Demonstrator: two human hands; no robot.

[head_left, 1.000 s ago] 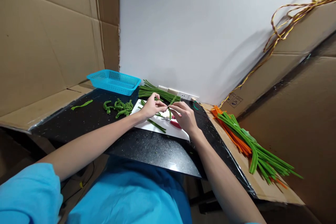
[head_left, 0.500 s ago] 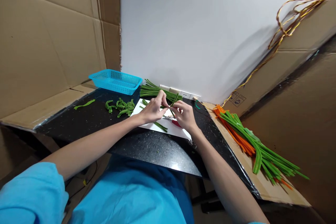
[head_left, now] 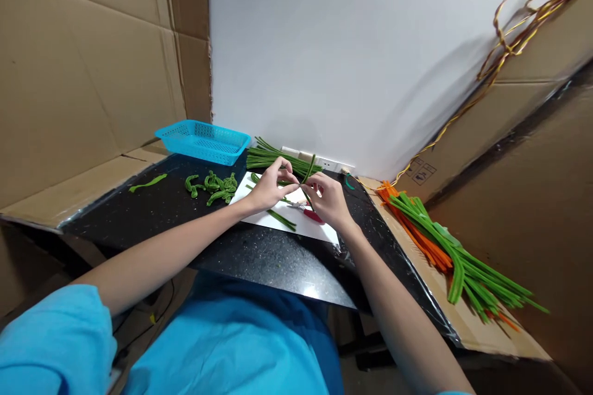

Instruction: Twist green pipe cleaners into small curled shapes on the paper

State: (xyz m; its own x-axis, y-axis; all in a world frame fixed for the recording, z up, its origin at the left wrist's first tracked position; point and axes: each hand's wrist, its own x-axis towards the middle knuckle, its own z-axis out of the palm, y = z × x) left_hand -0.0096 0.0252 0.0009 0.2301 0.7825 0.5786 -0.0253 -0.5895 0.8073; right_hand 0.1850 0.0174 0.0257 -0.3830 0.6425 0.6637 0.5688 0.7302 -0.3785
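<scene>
My right hand [head_left: 330, 197] pinches a dark green pipe cleaner [head_left: 312, 166], which stands up between the two hands. The fingertips of my left hand [head_left: 272, 187] are closed at the same spot, thumb and forefinger pressed together on it. Below them lies a white sheet [head_left: 308, 231] with cut green pipe cleaner pieces [head_left: 281, 220]. A red-handled cutting tool [head_left: 314, 216] rests there, partly hidden by my right hand. Behind my hands is a bundle of long dark green pipe cleaners [head_left: 266, 157].
Twisted green pieces [head_left: 217, 185] lie left of the sheet, with a flat green strip [head_left: 148, 183] further left. A blue basket [head_left: 204, 152] stands at the back. Orange stems [head_left: 417, 231] and bright green stems [head_left: 467, 268] lie on cardboard at right. A power strip [head_left: 328, 165] sits against the wall.
My left hand's fingers have opened out a little, with thumb and fingertip still meeting at the pipe cleaner. The pipe cleaner now stands more upright. The view has shifted slightly.
</scene>
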